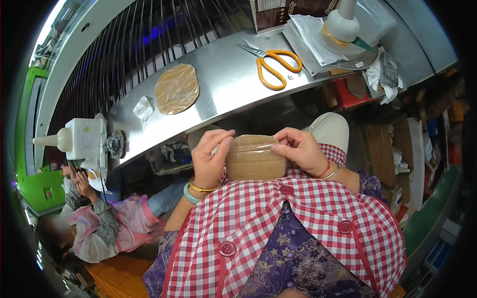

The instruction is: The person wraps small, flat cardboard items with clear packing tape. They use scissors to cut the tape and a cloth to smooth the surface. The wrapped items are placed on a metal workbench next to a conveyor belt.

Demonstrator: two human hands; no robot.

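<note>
By a metal bench [226, 77], right grip [303, 150] pinches taped cardboard [256, 167], left grip [207, 159] half-curled, its hold unclear.

The right grip [303, 150] pinches brown cardboard [256, 167], the left grip [208, 155] at its opposite edge.

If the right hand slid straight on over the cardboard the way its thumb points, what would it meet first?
Probably the left hand, at the opposite edge of the cardboard; depth is unclear.

A metal bench [226, 84] bears orange-handled scissors [263, 54], brown cardboard [177, 88] and white scrap [143, 108].
</note>
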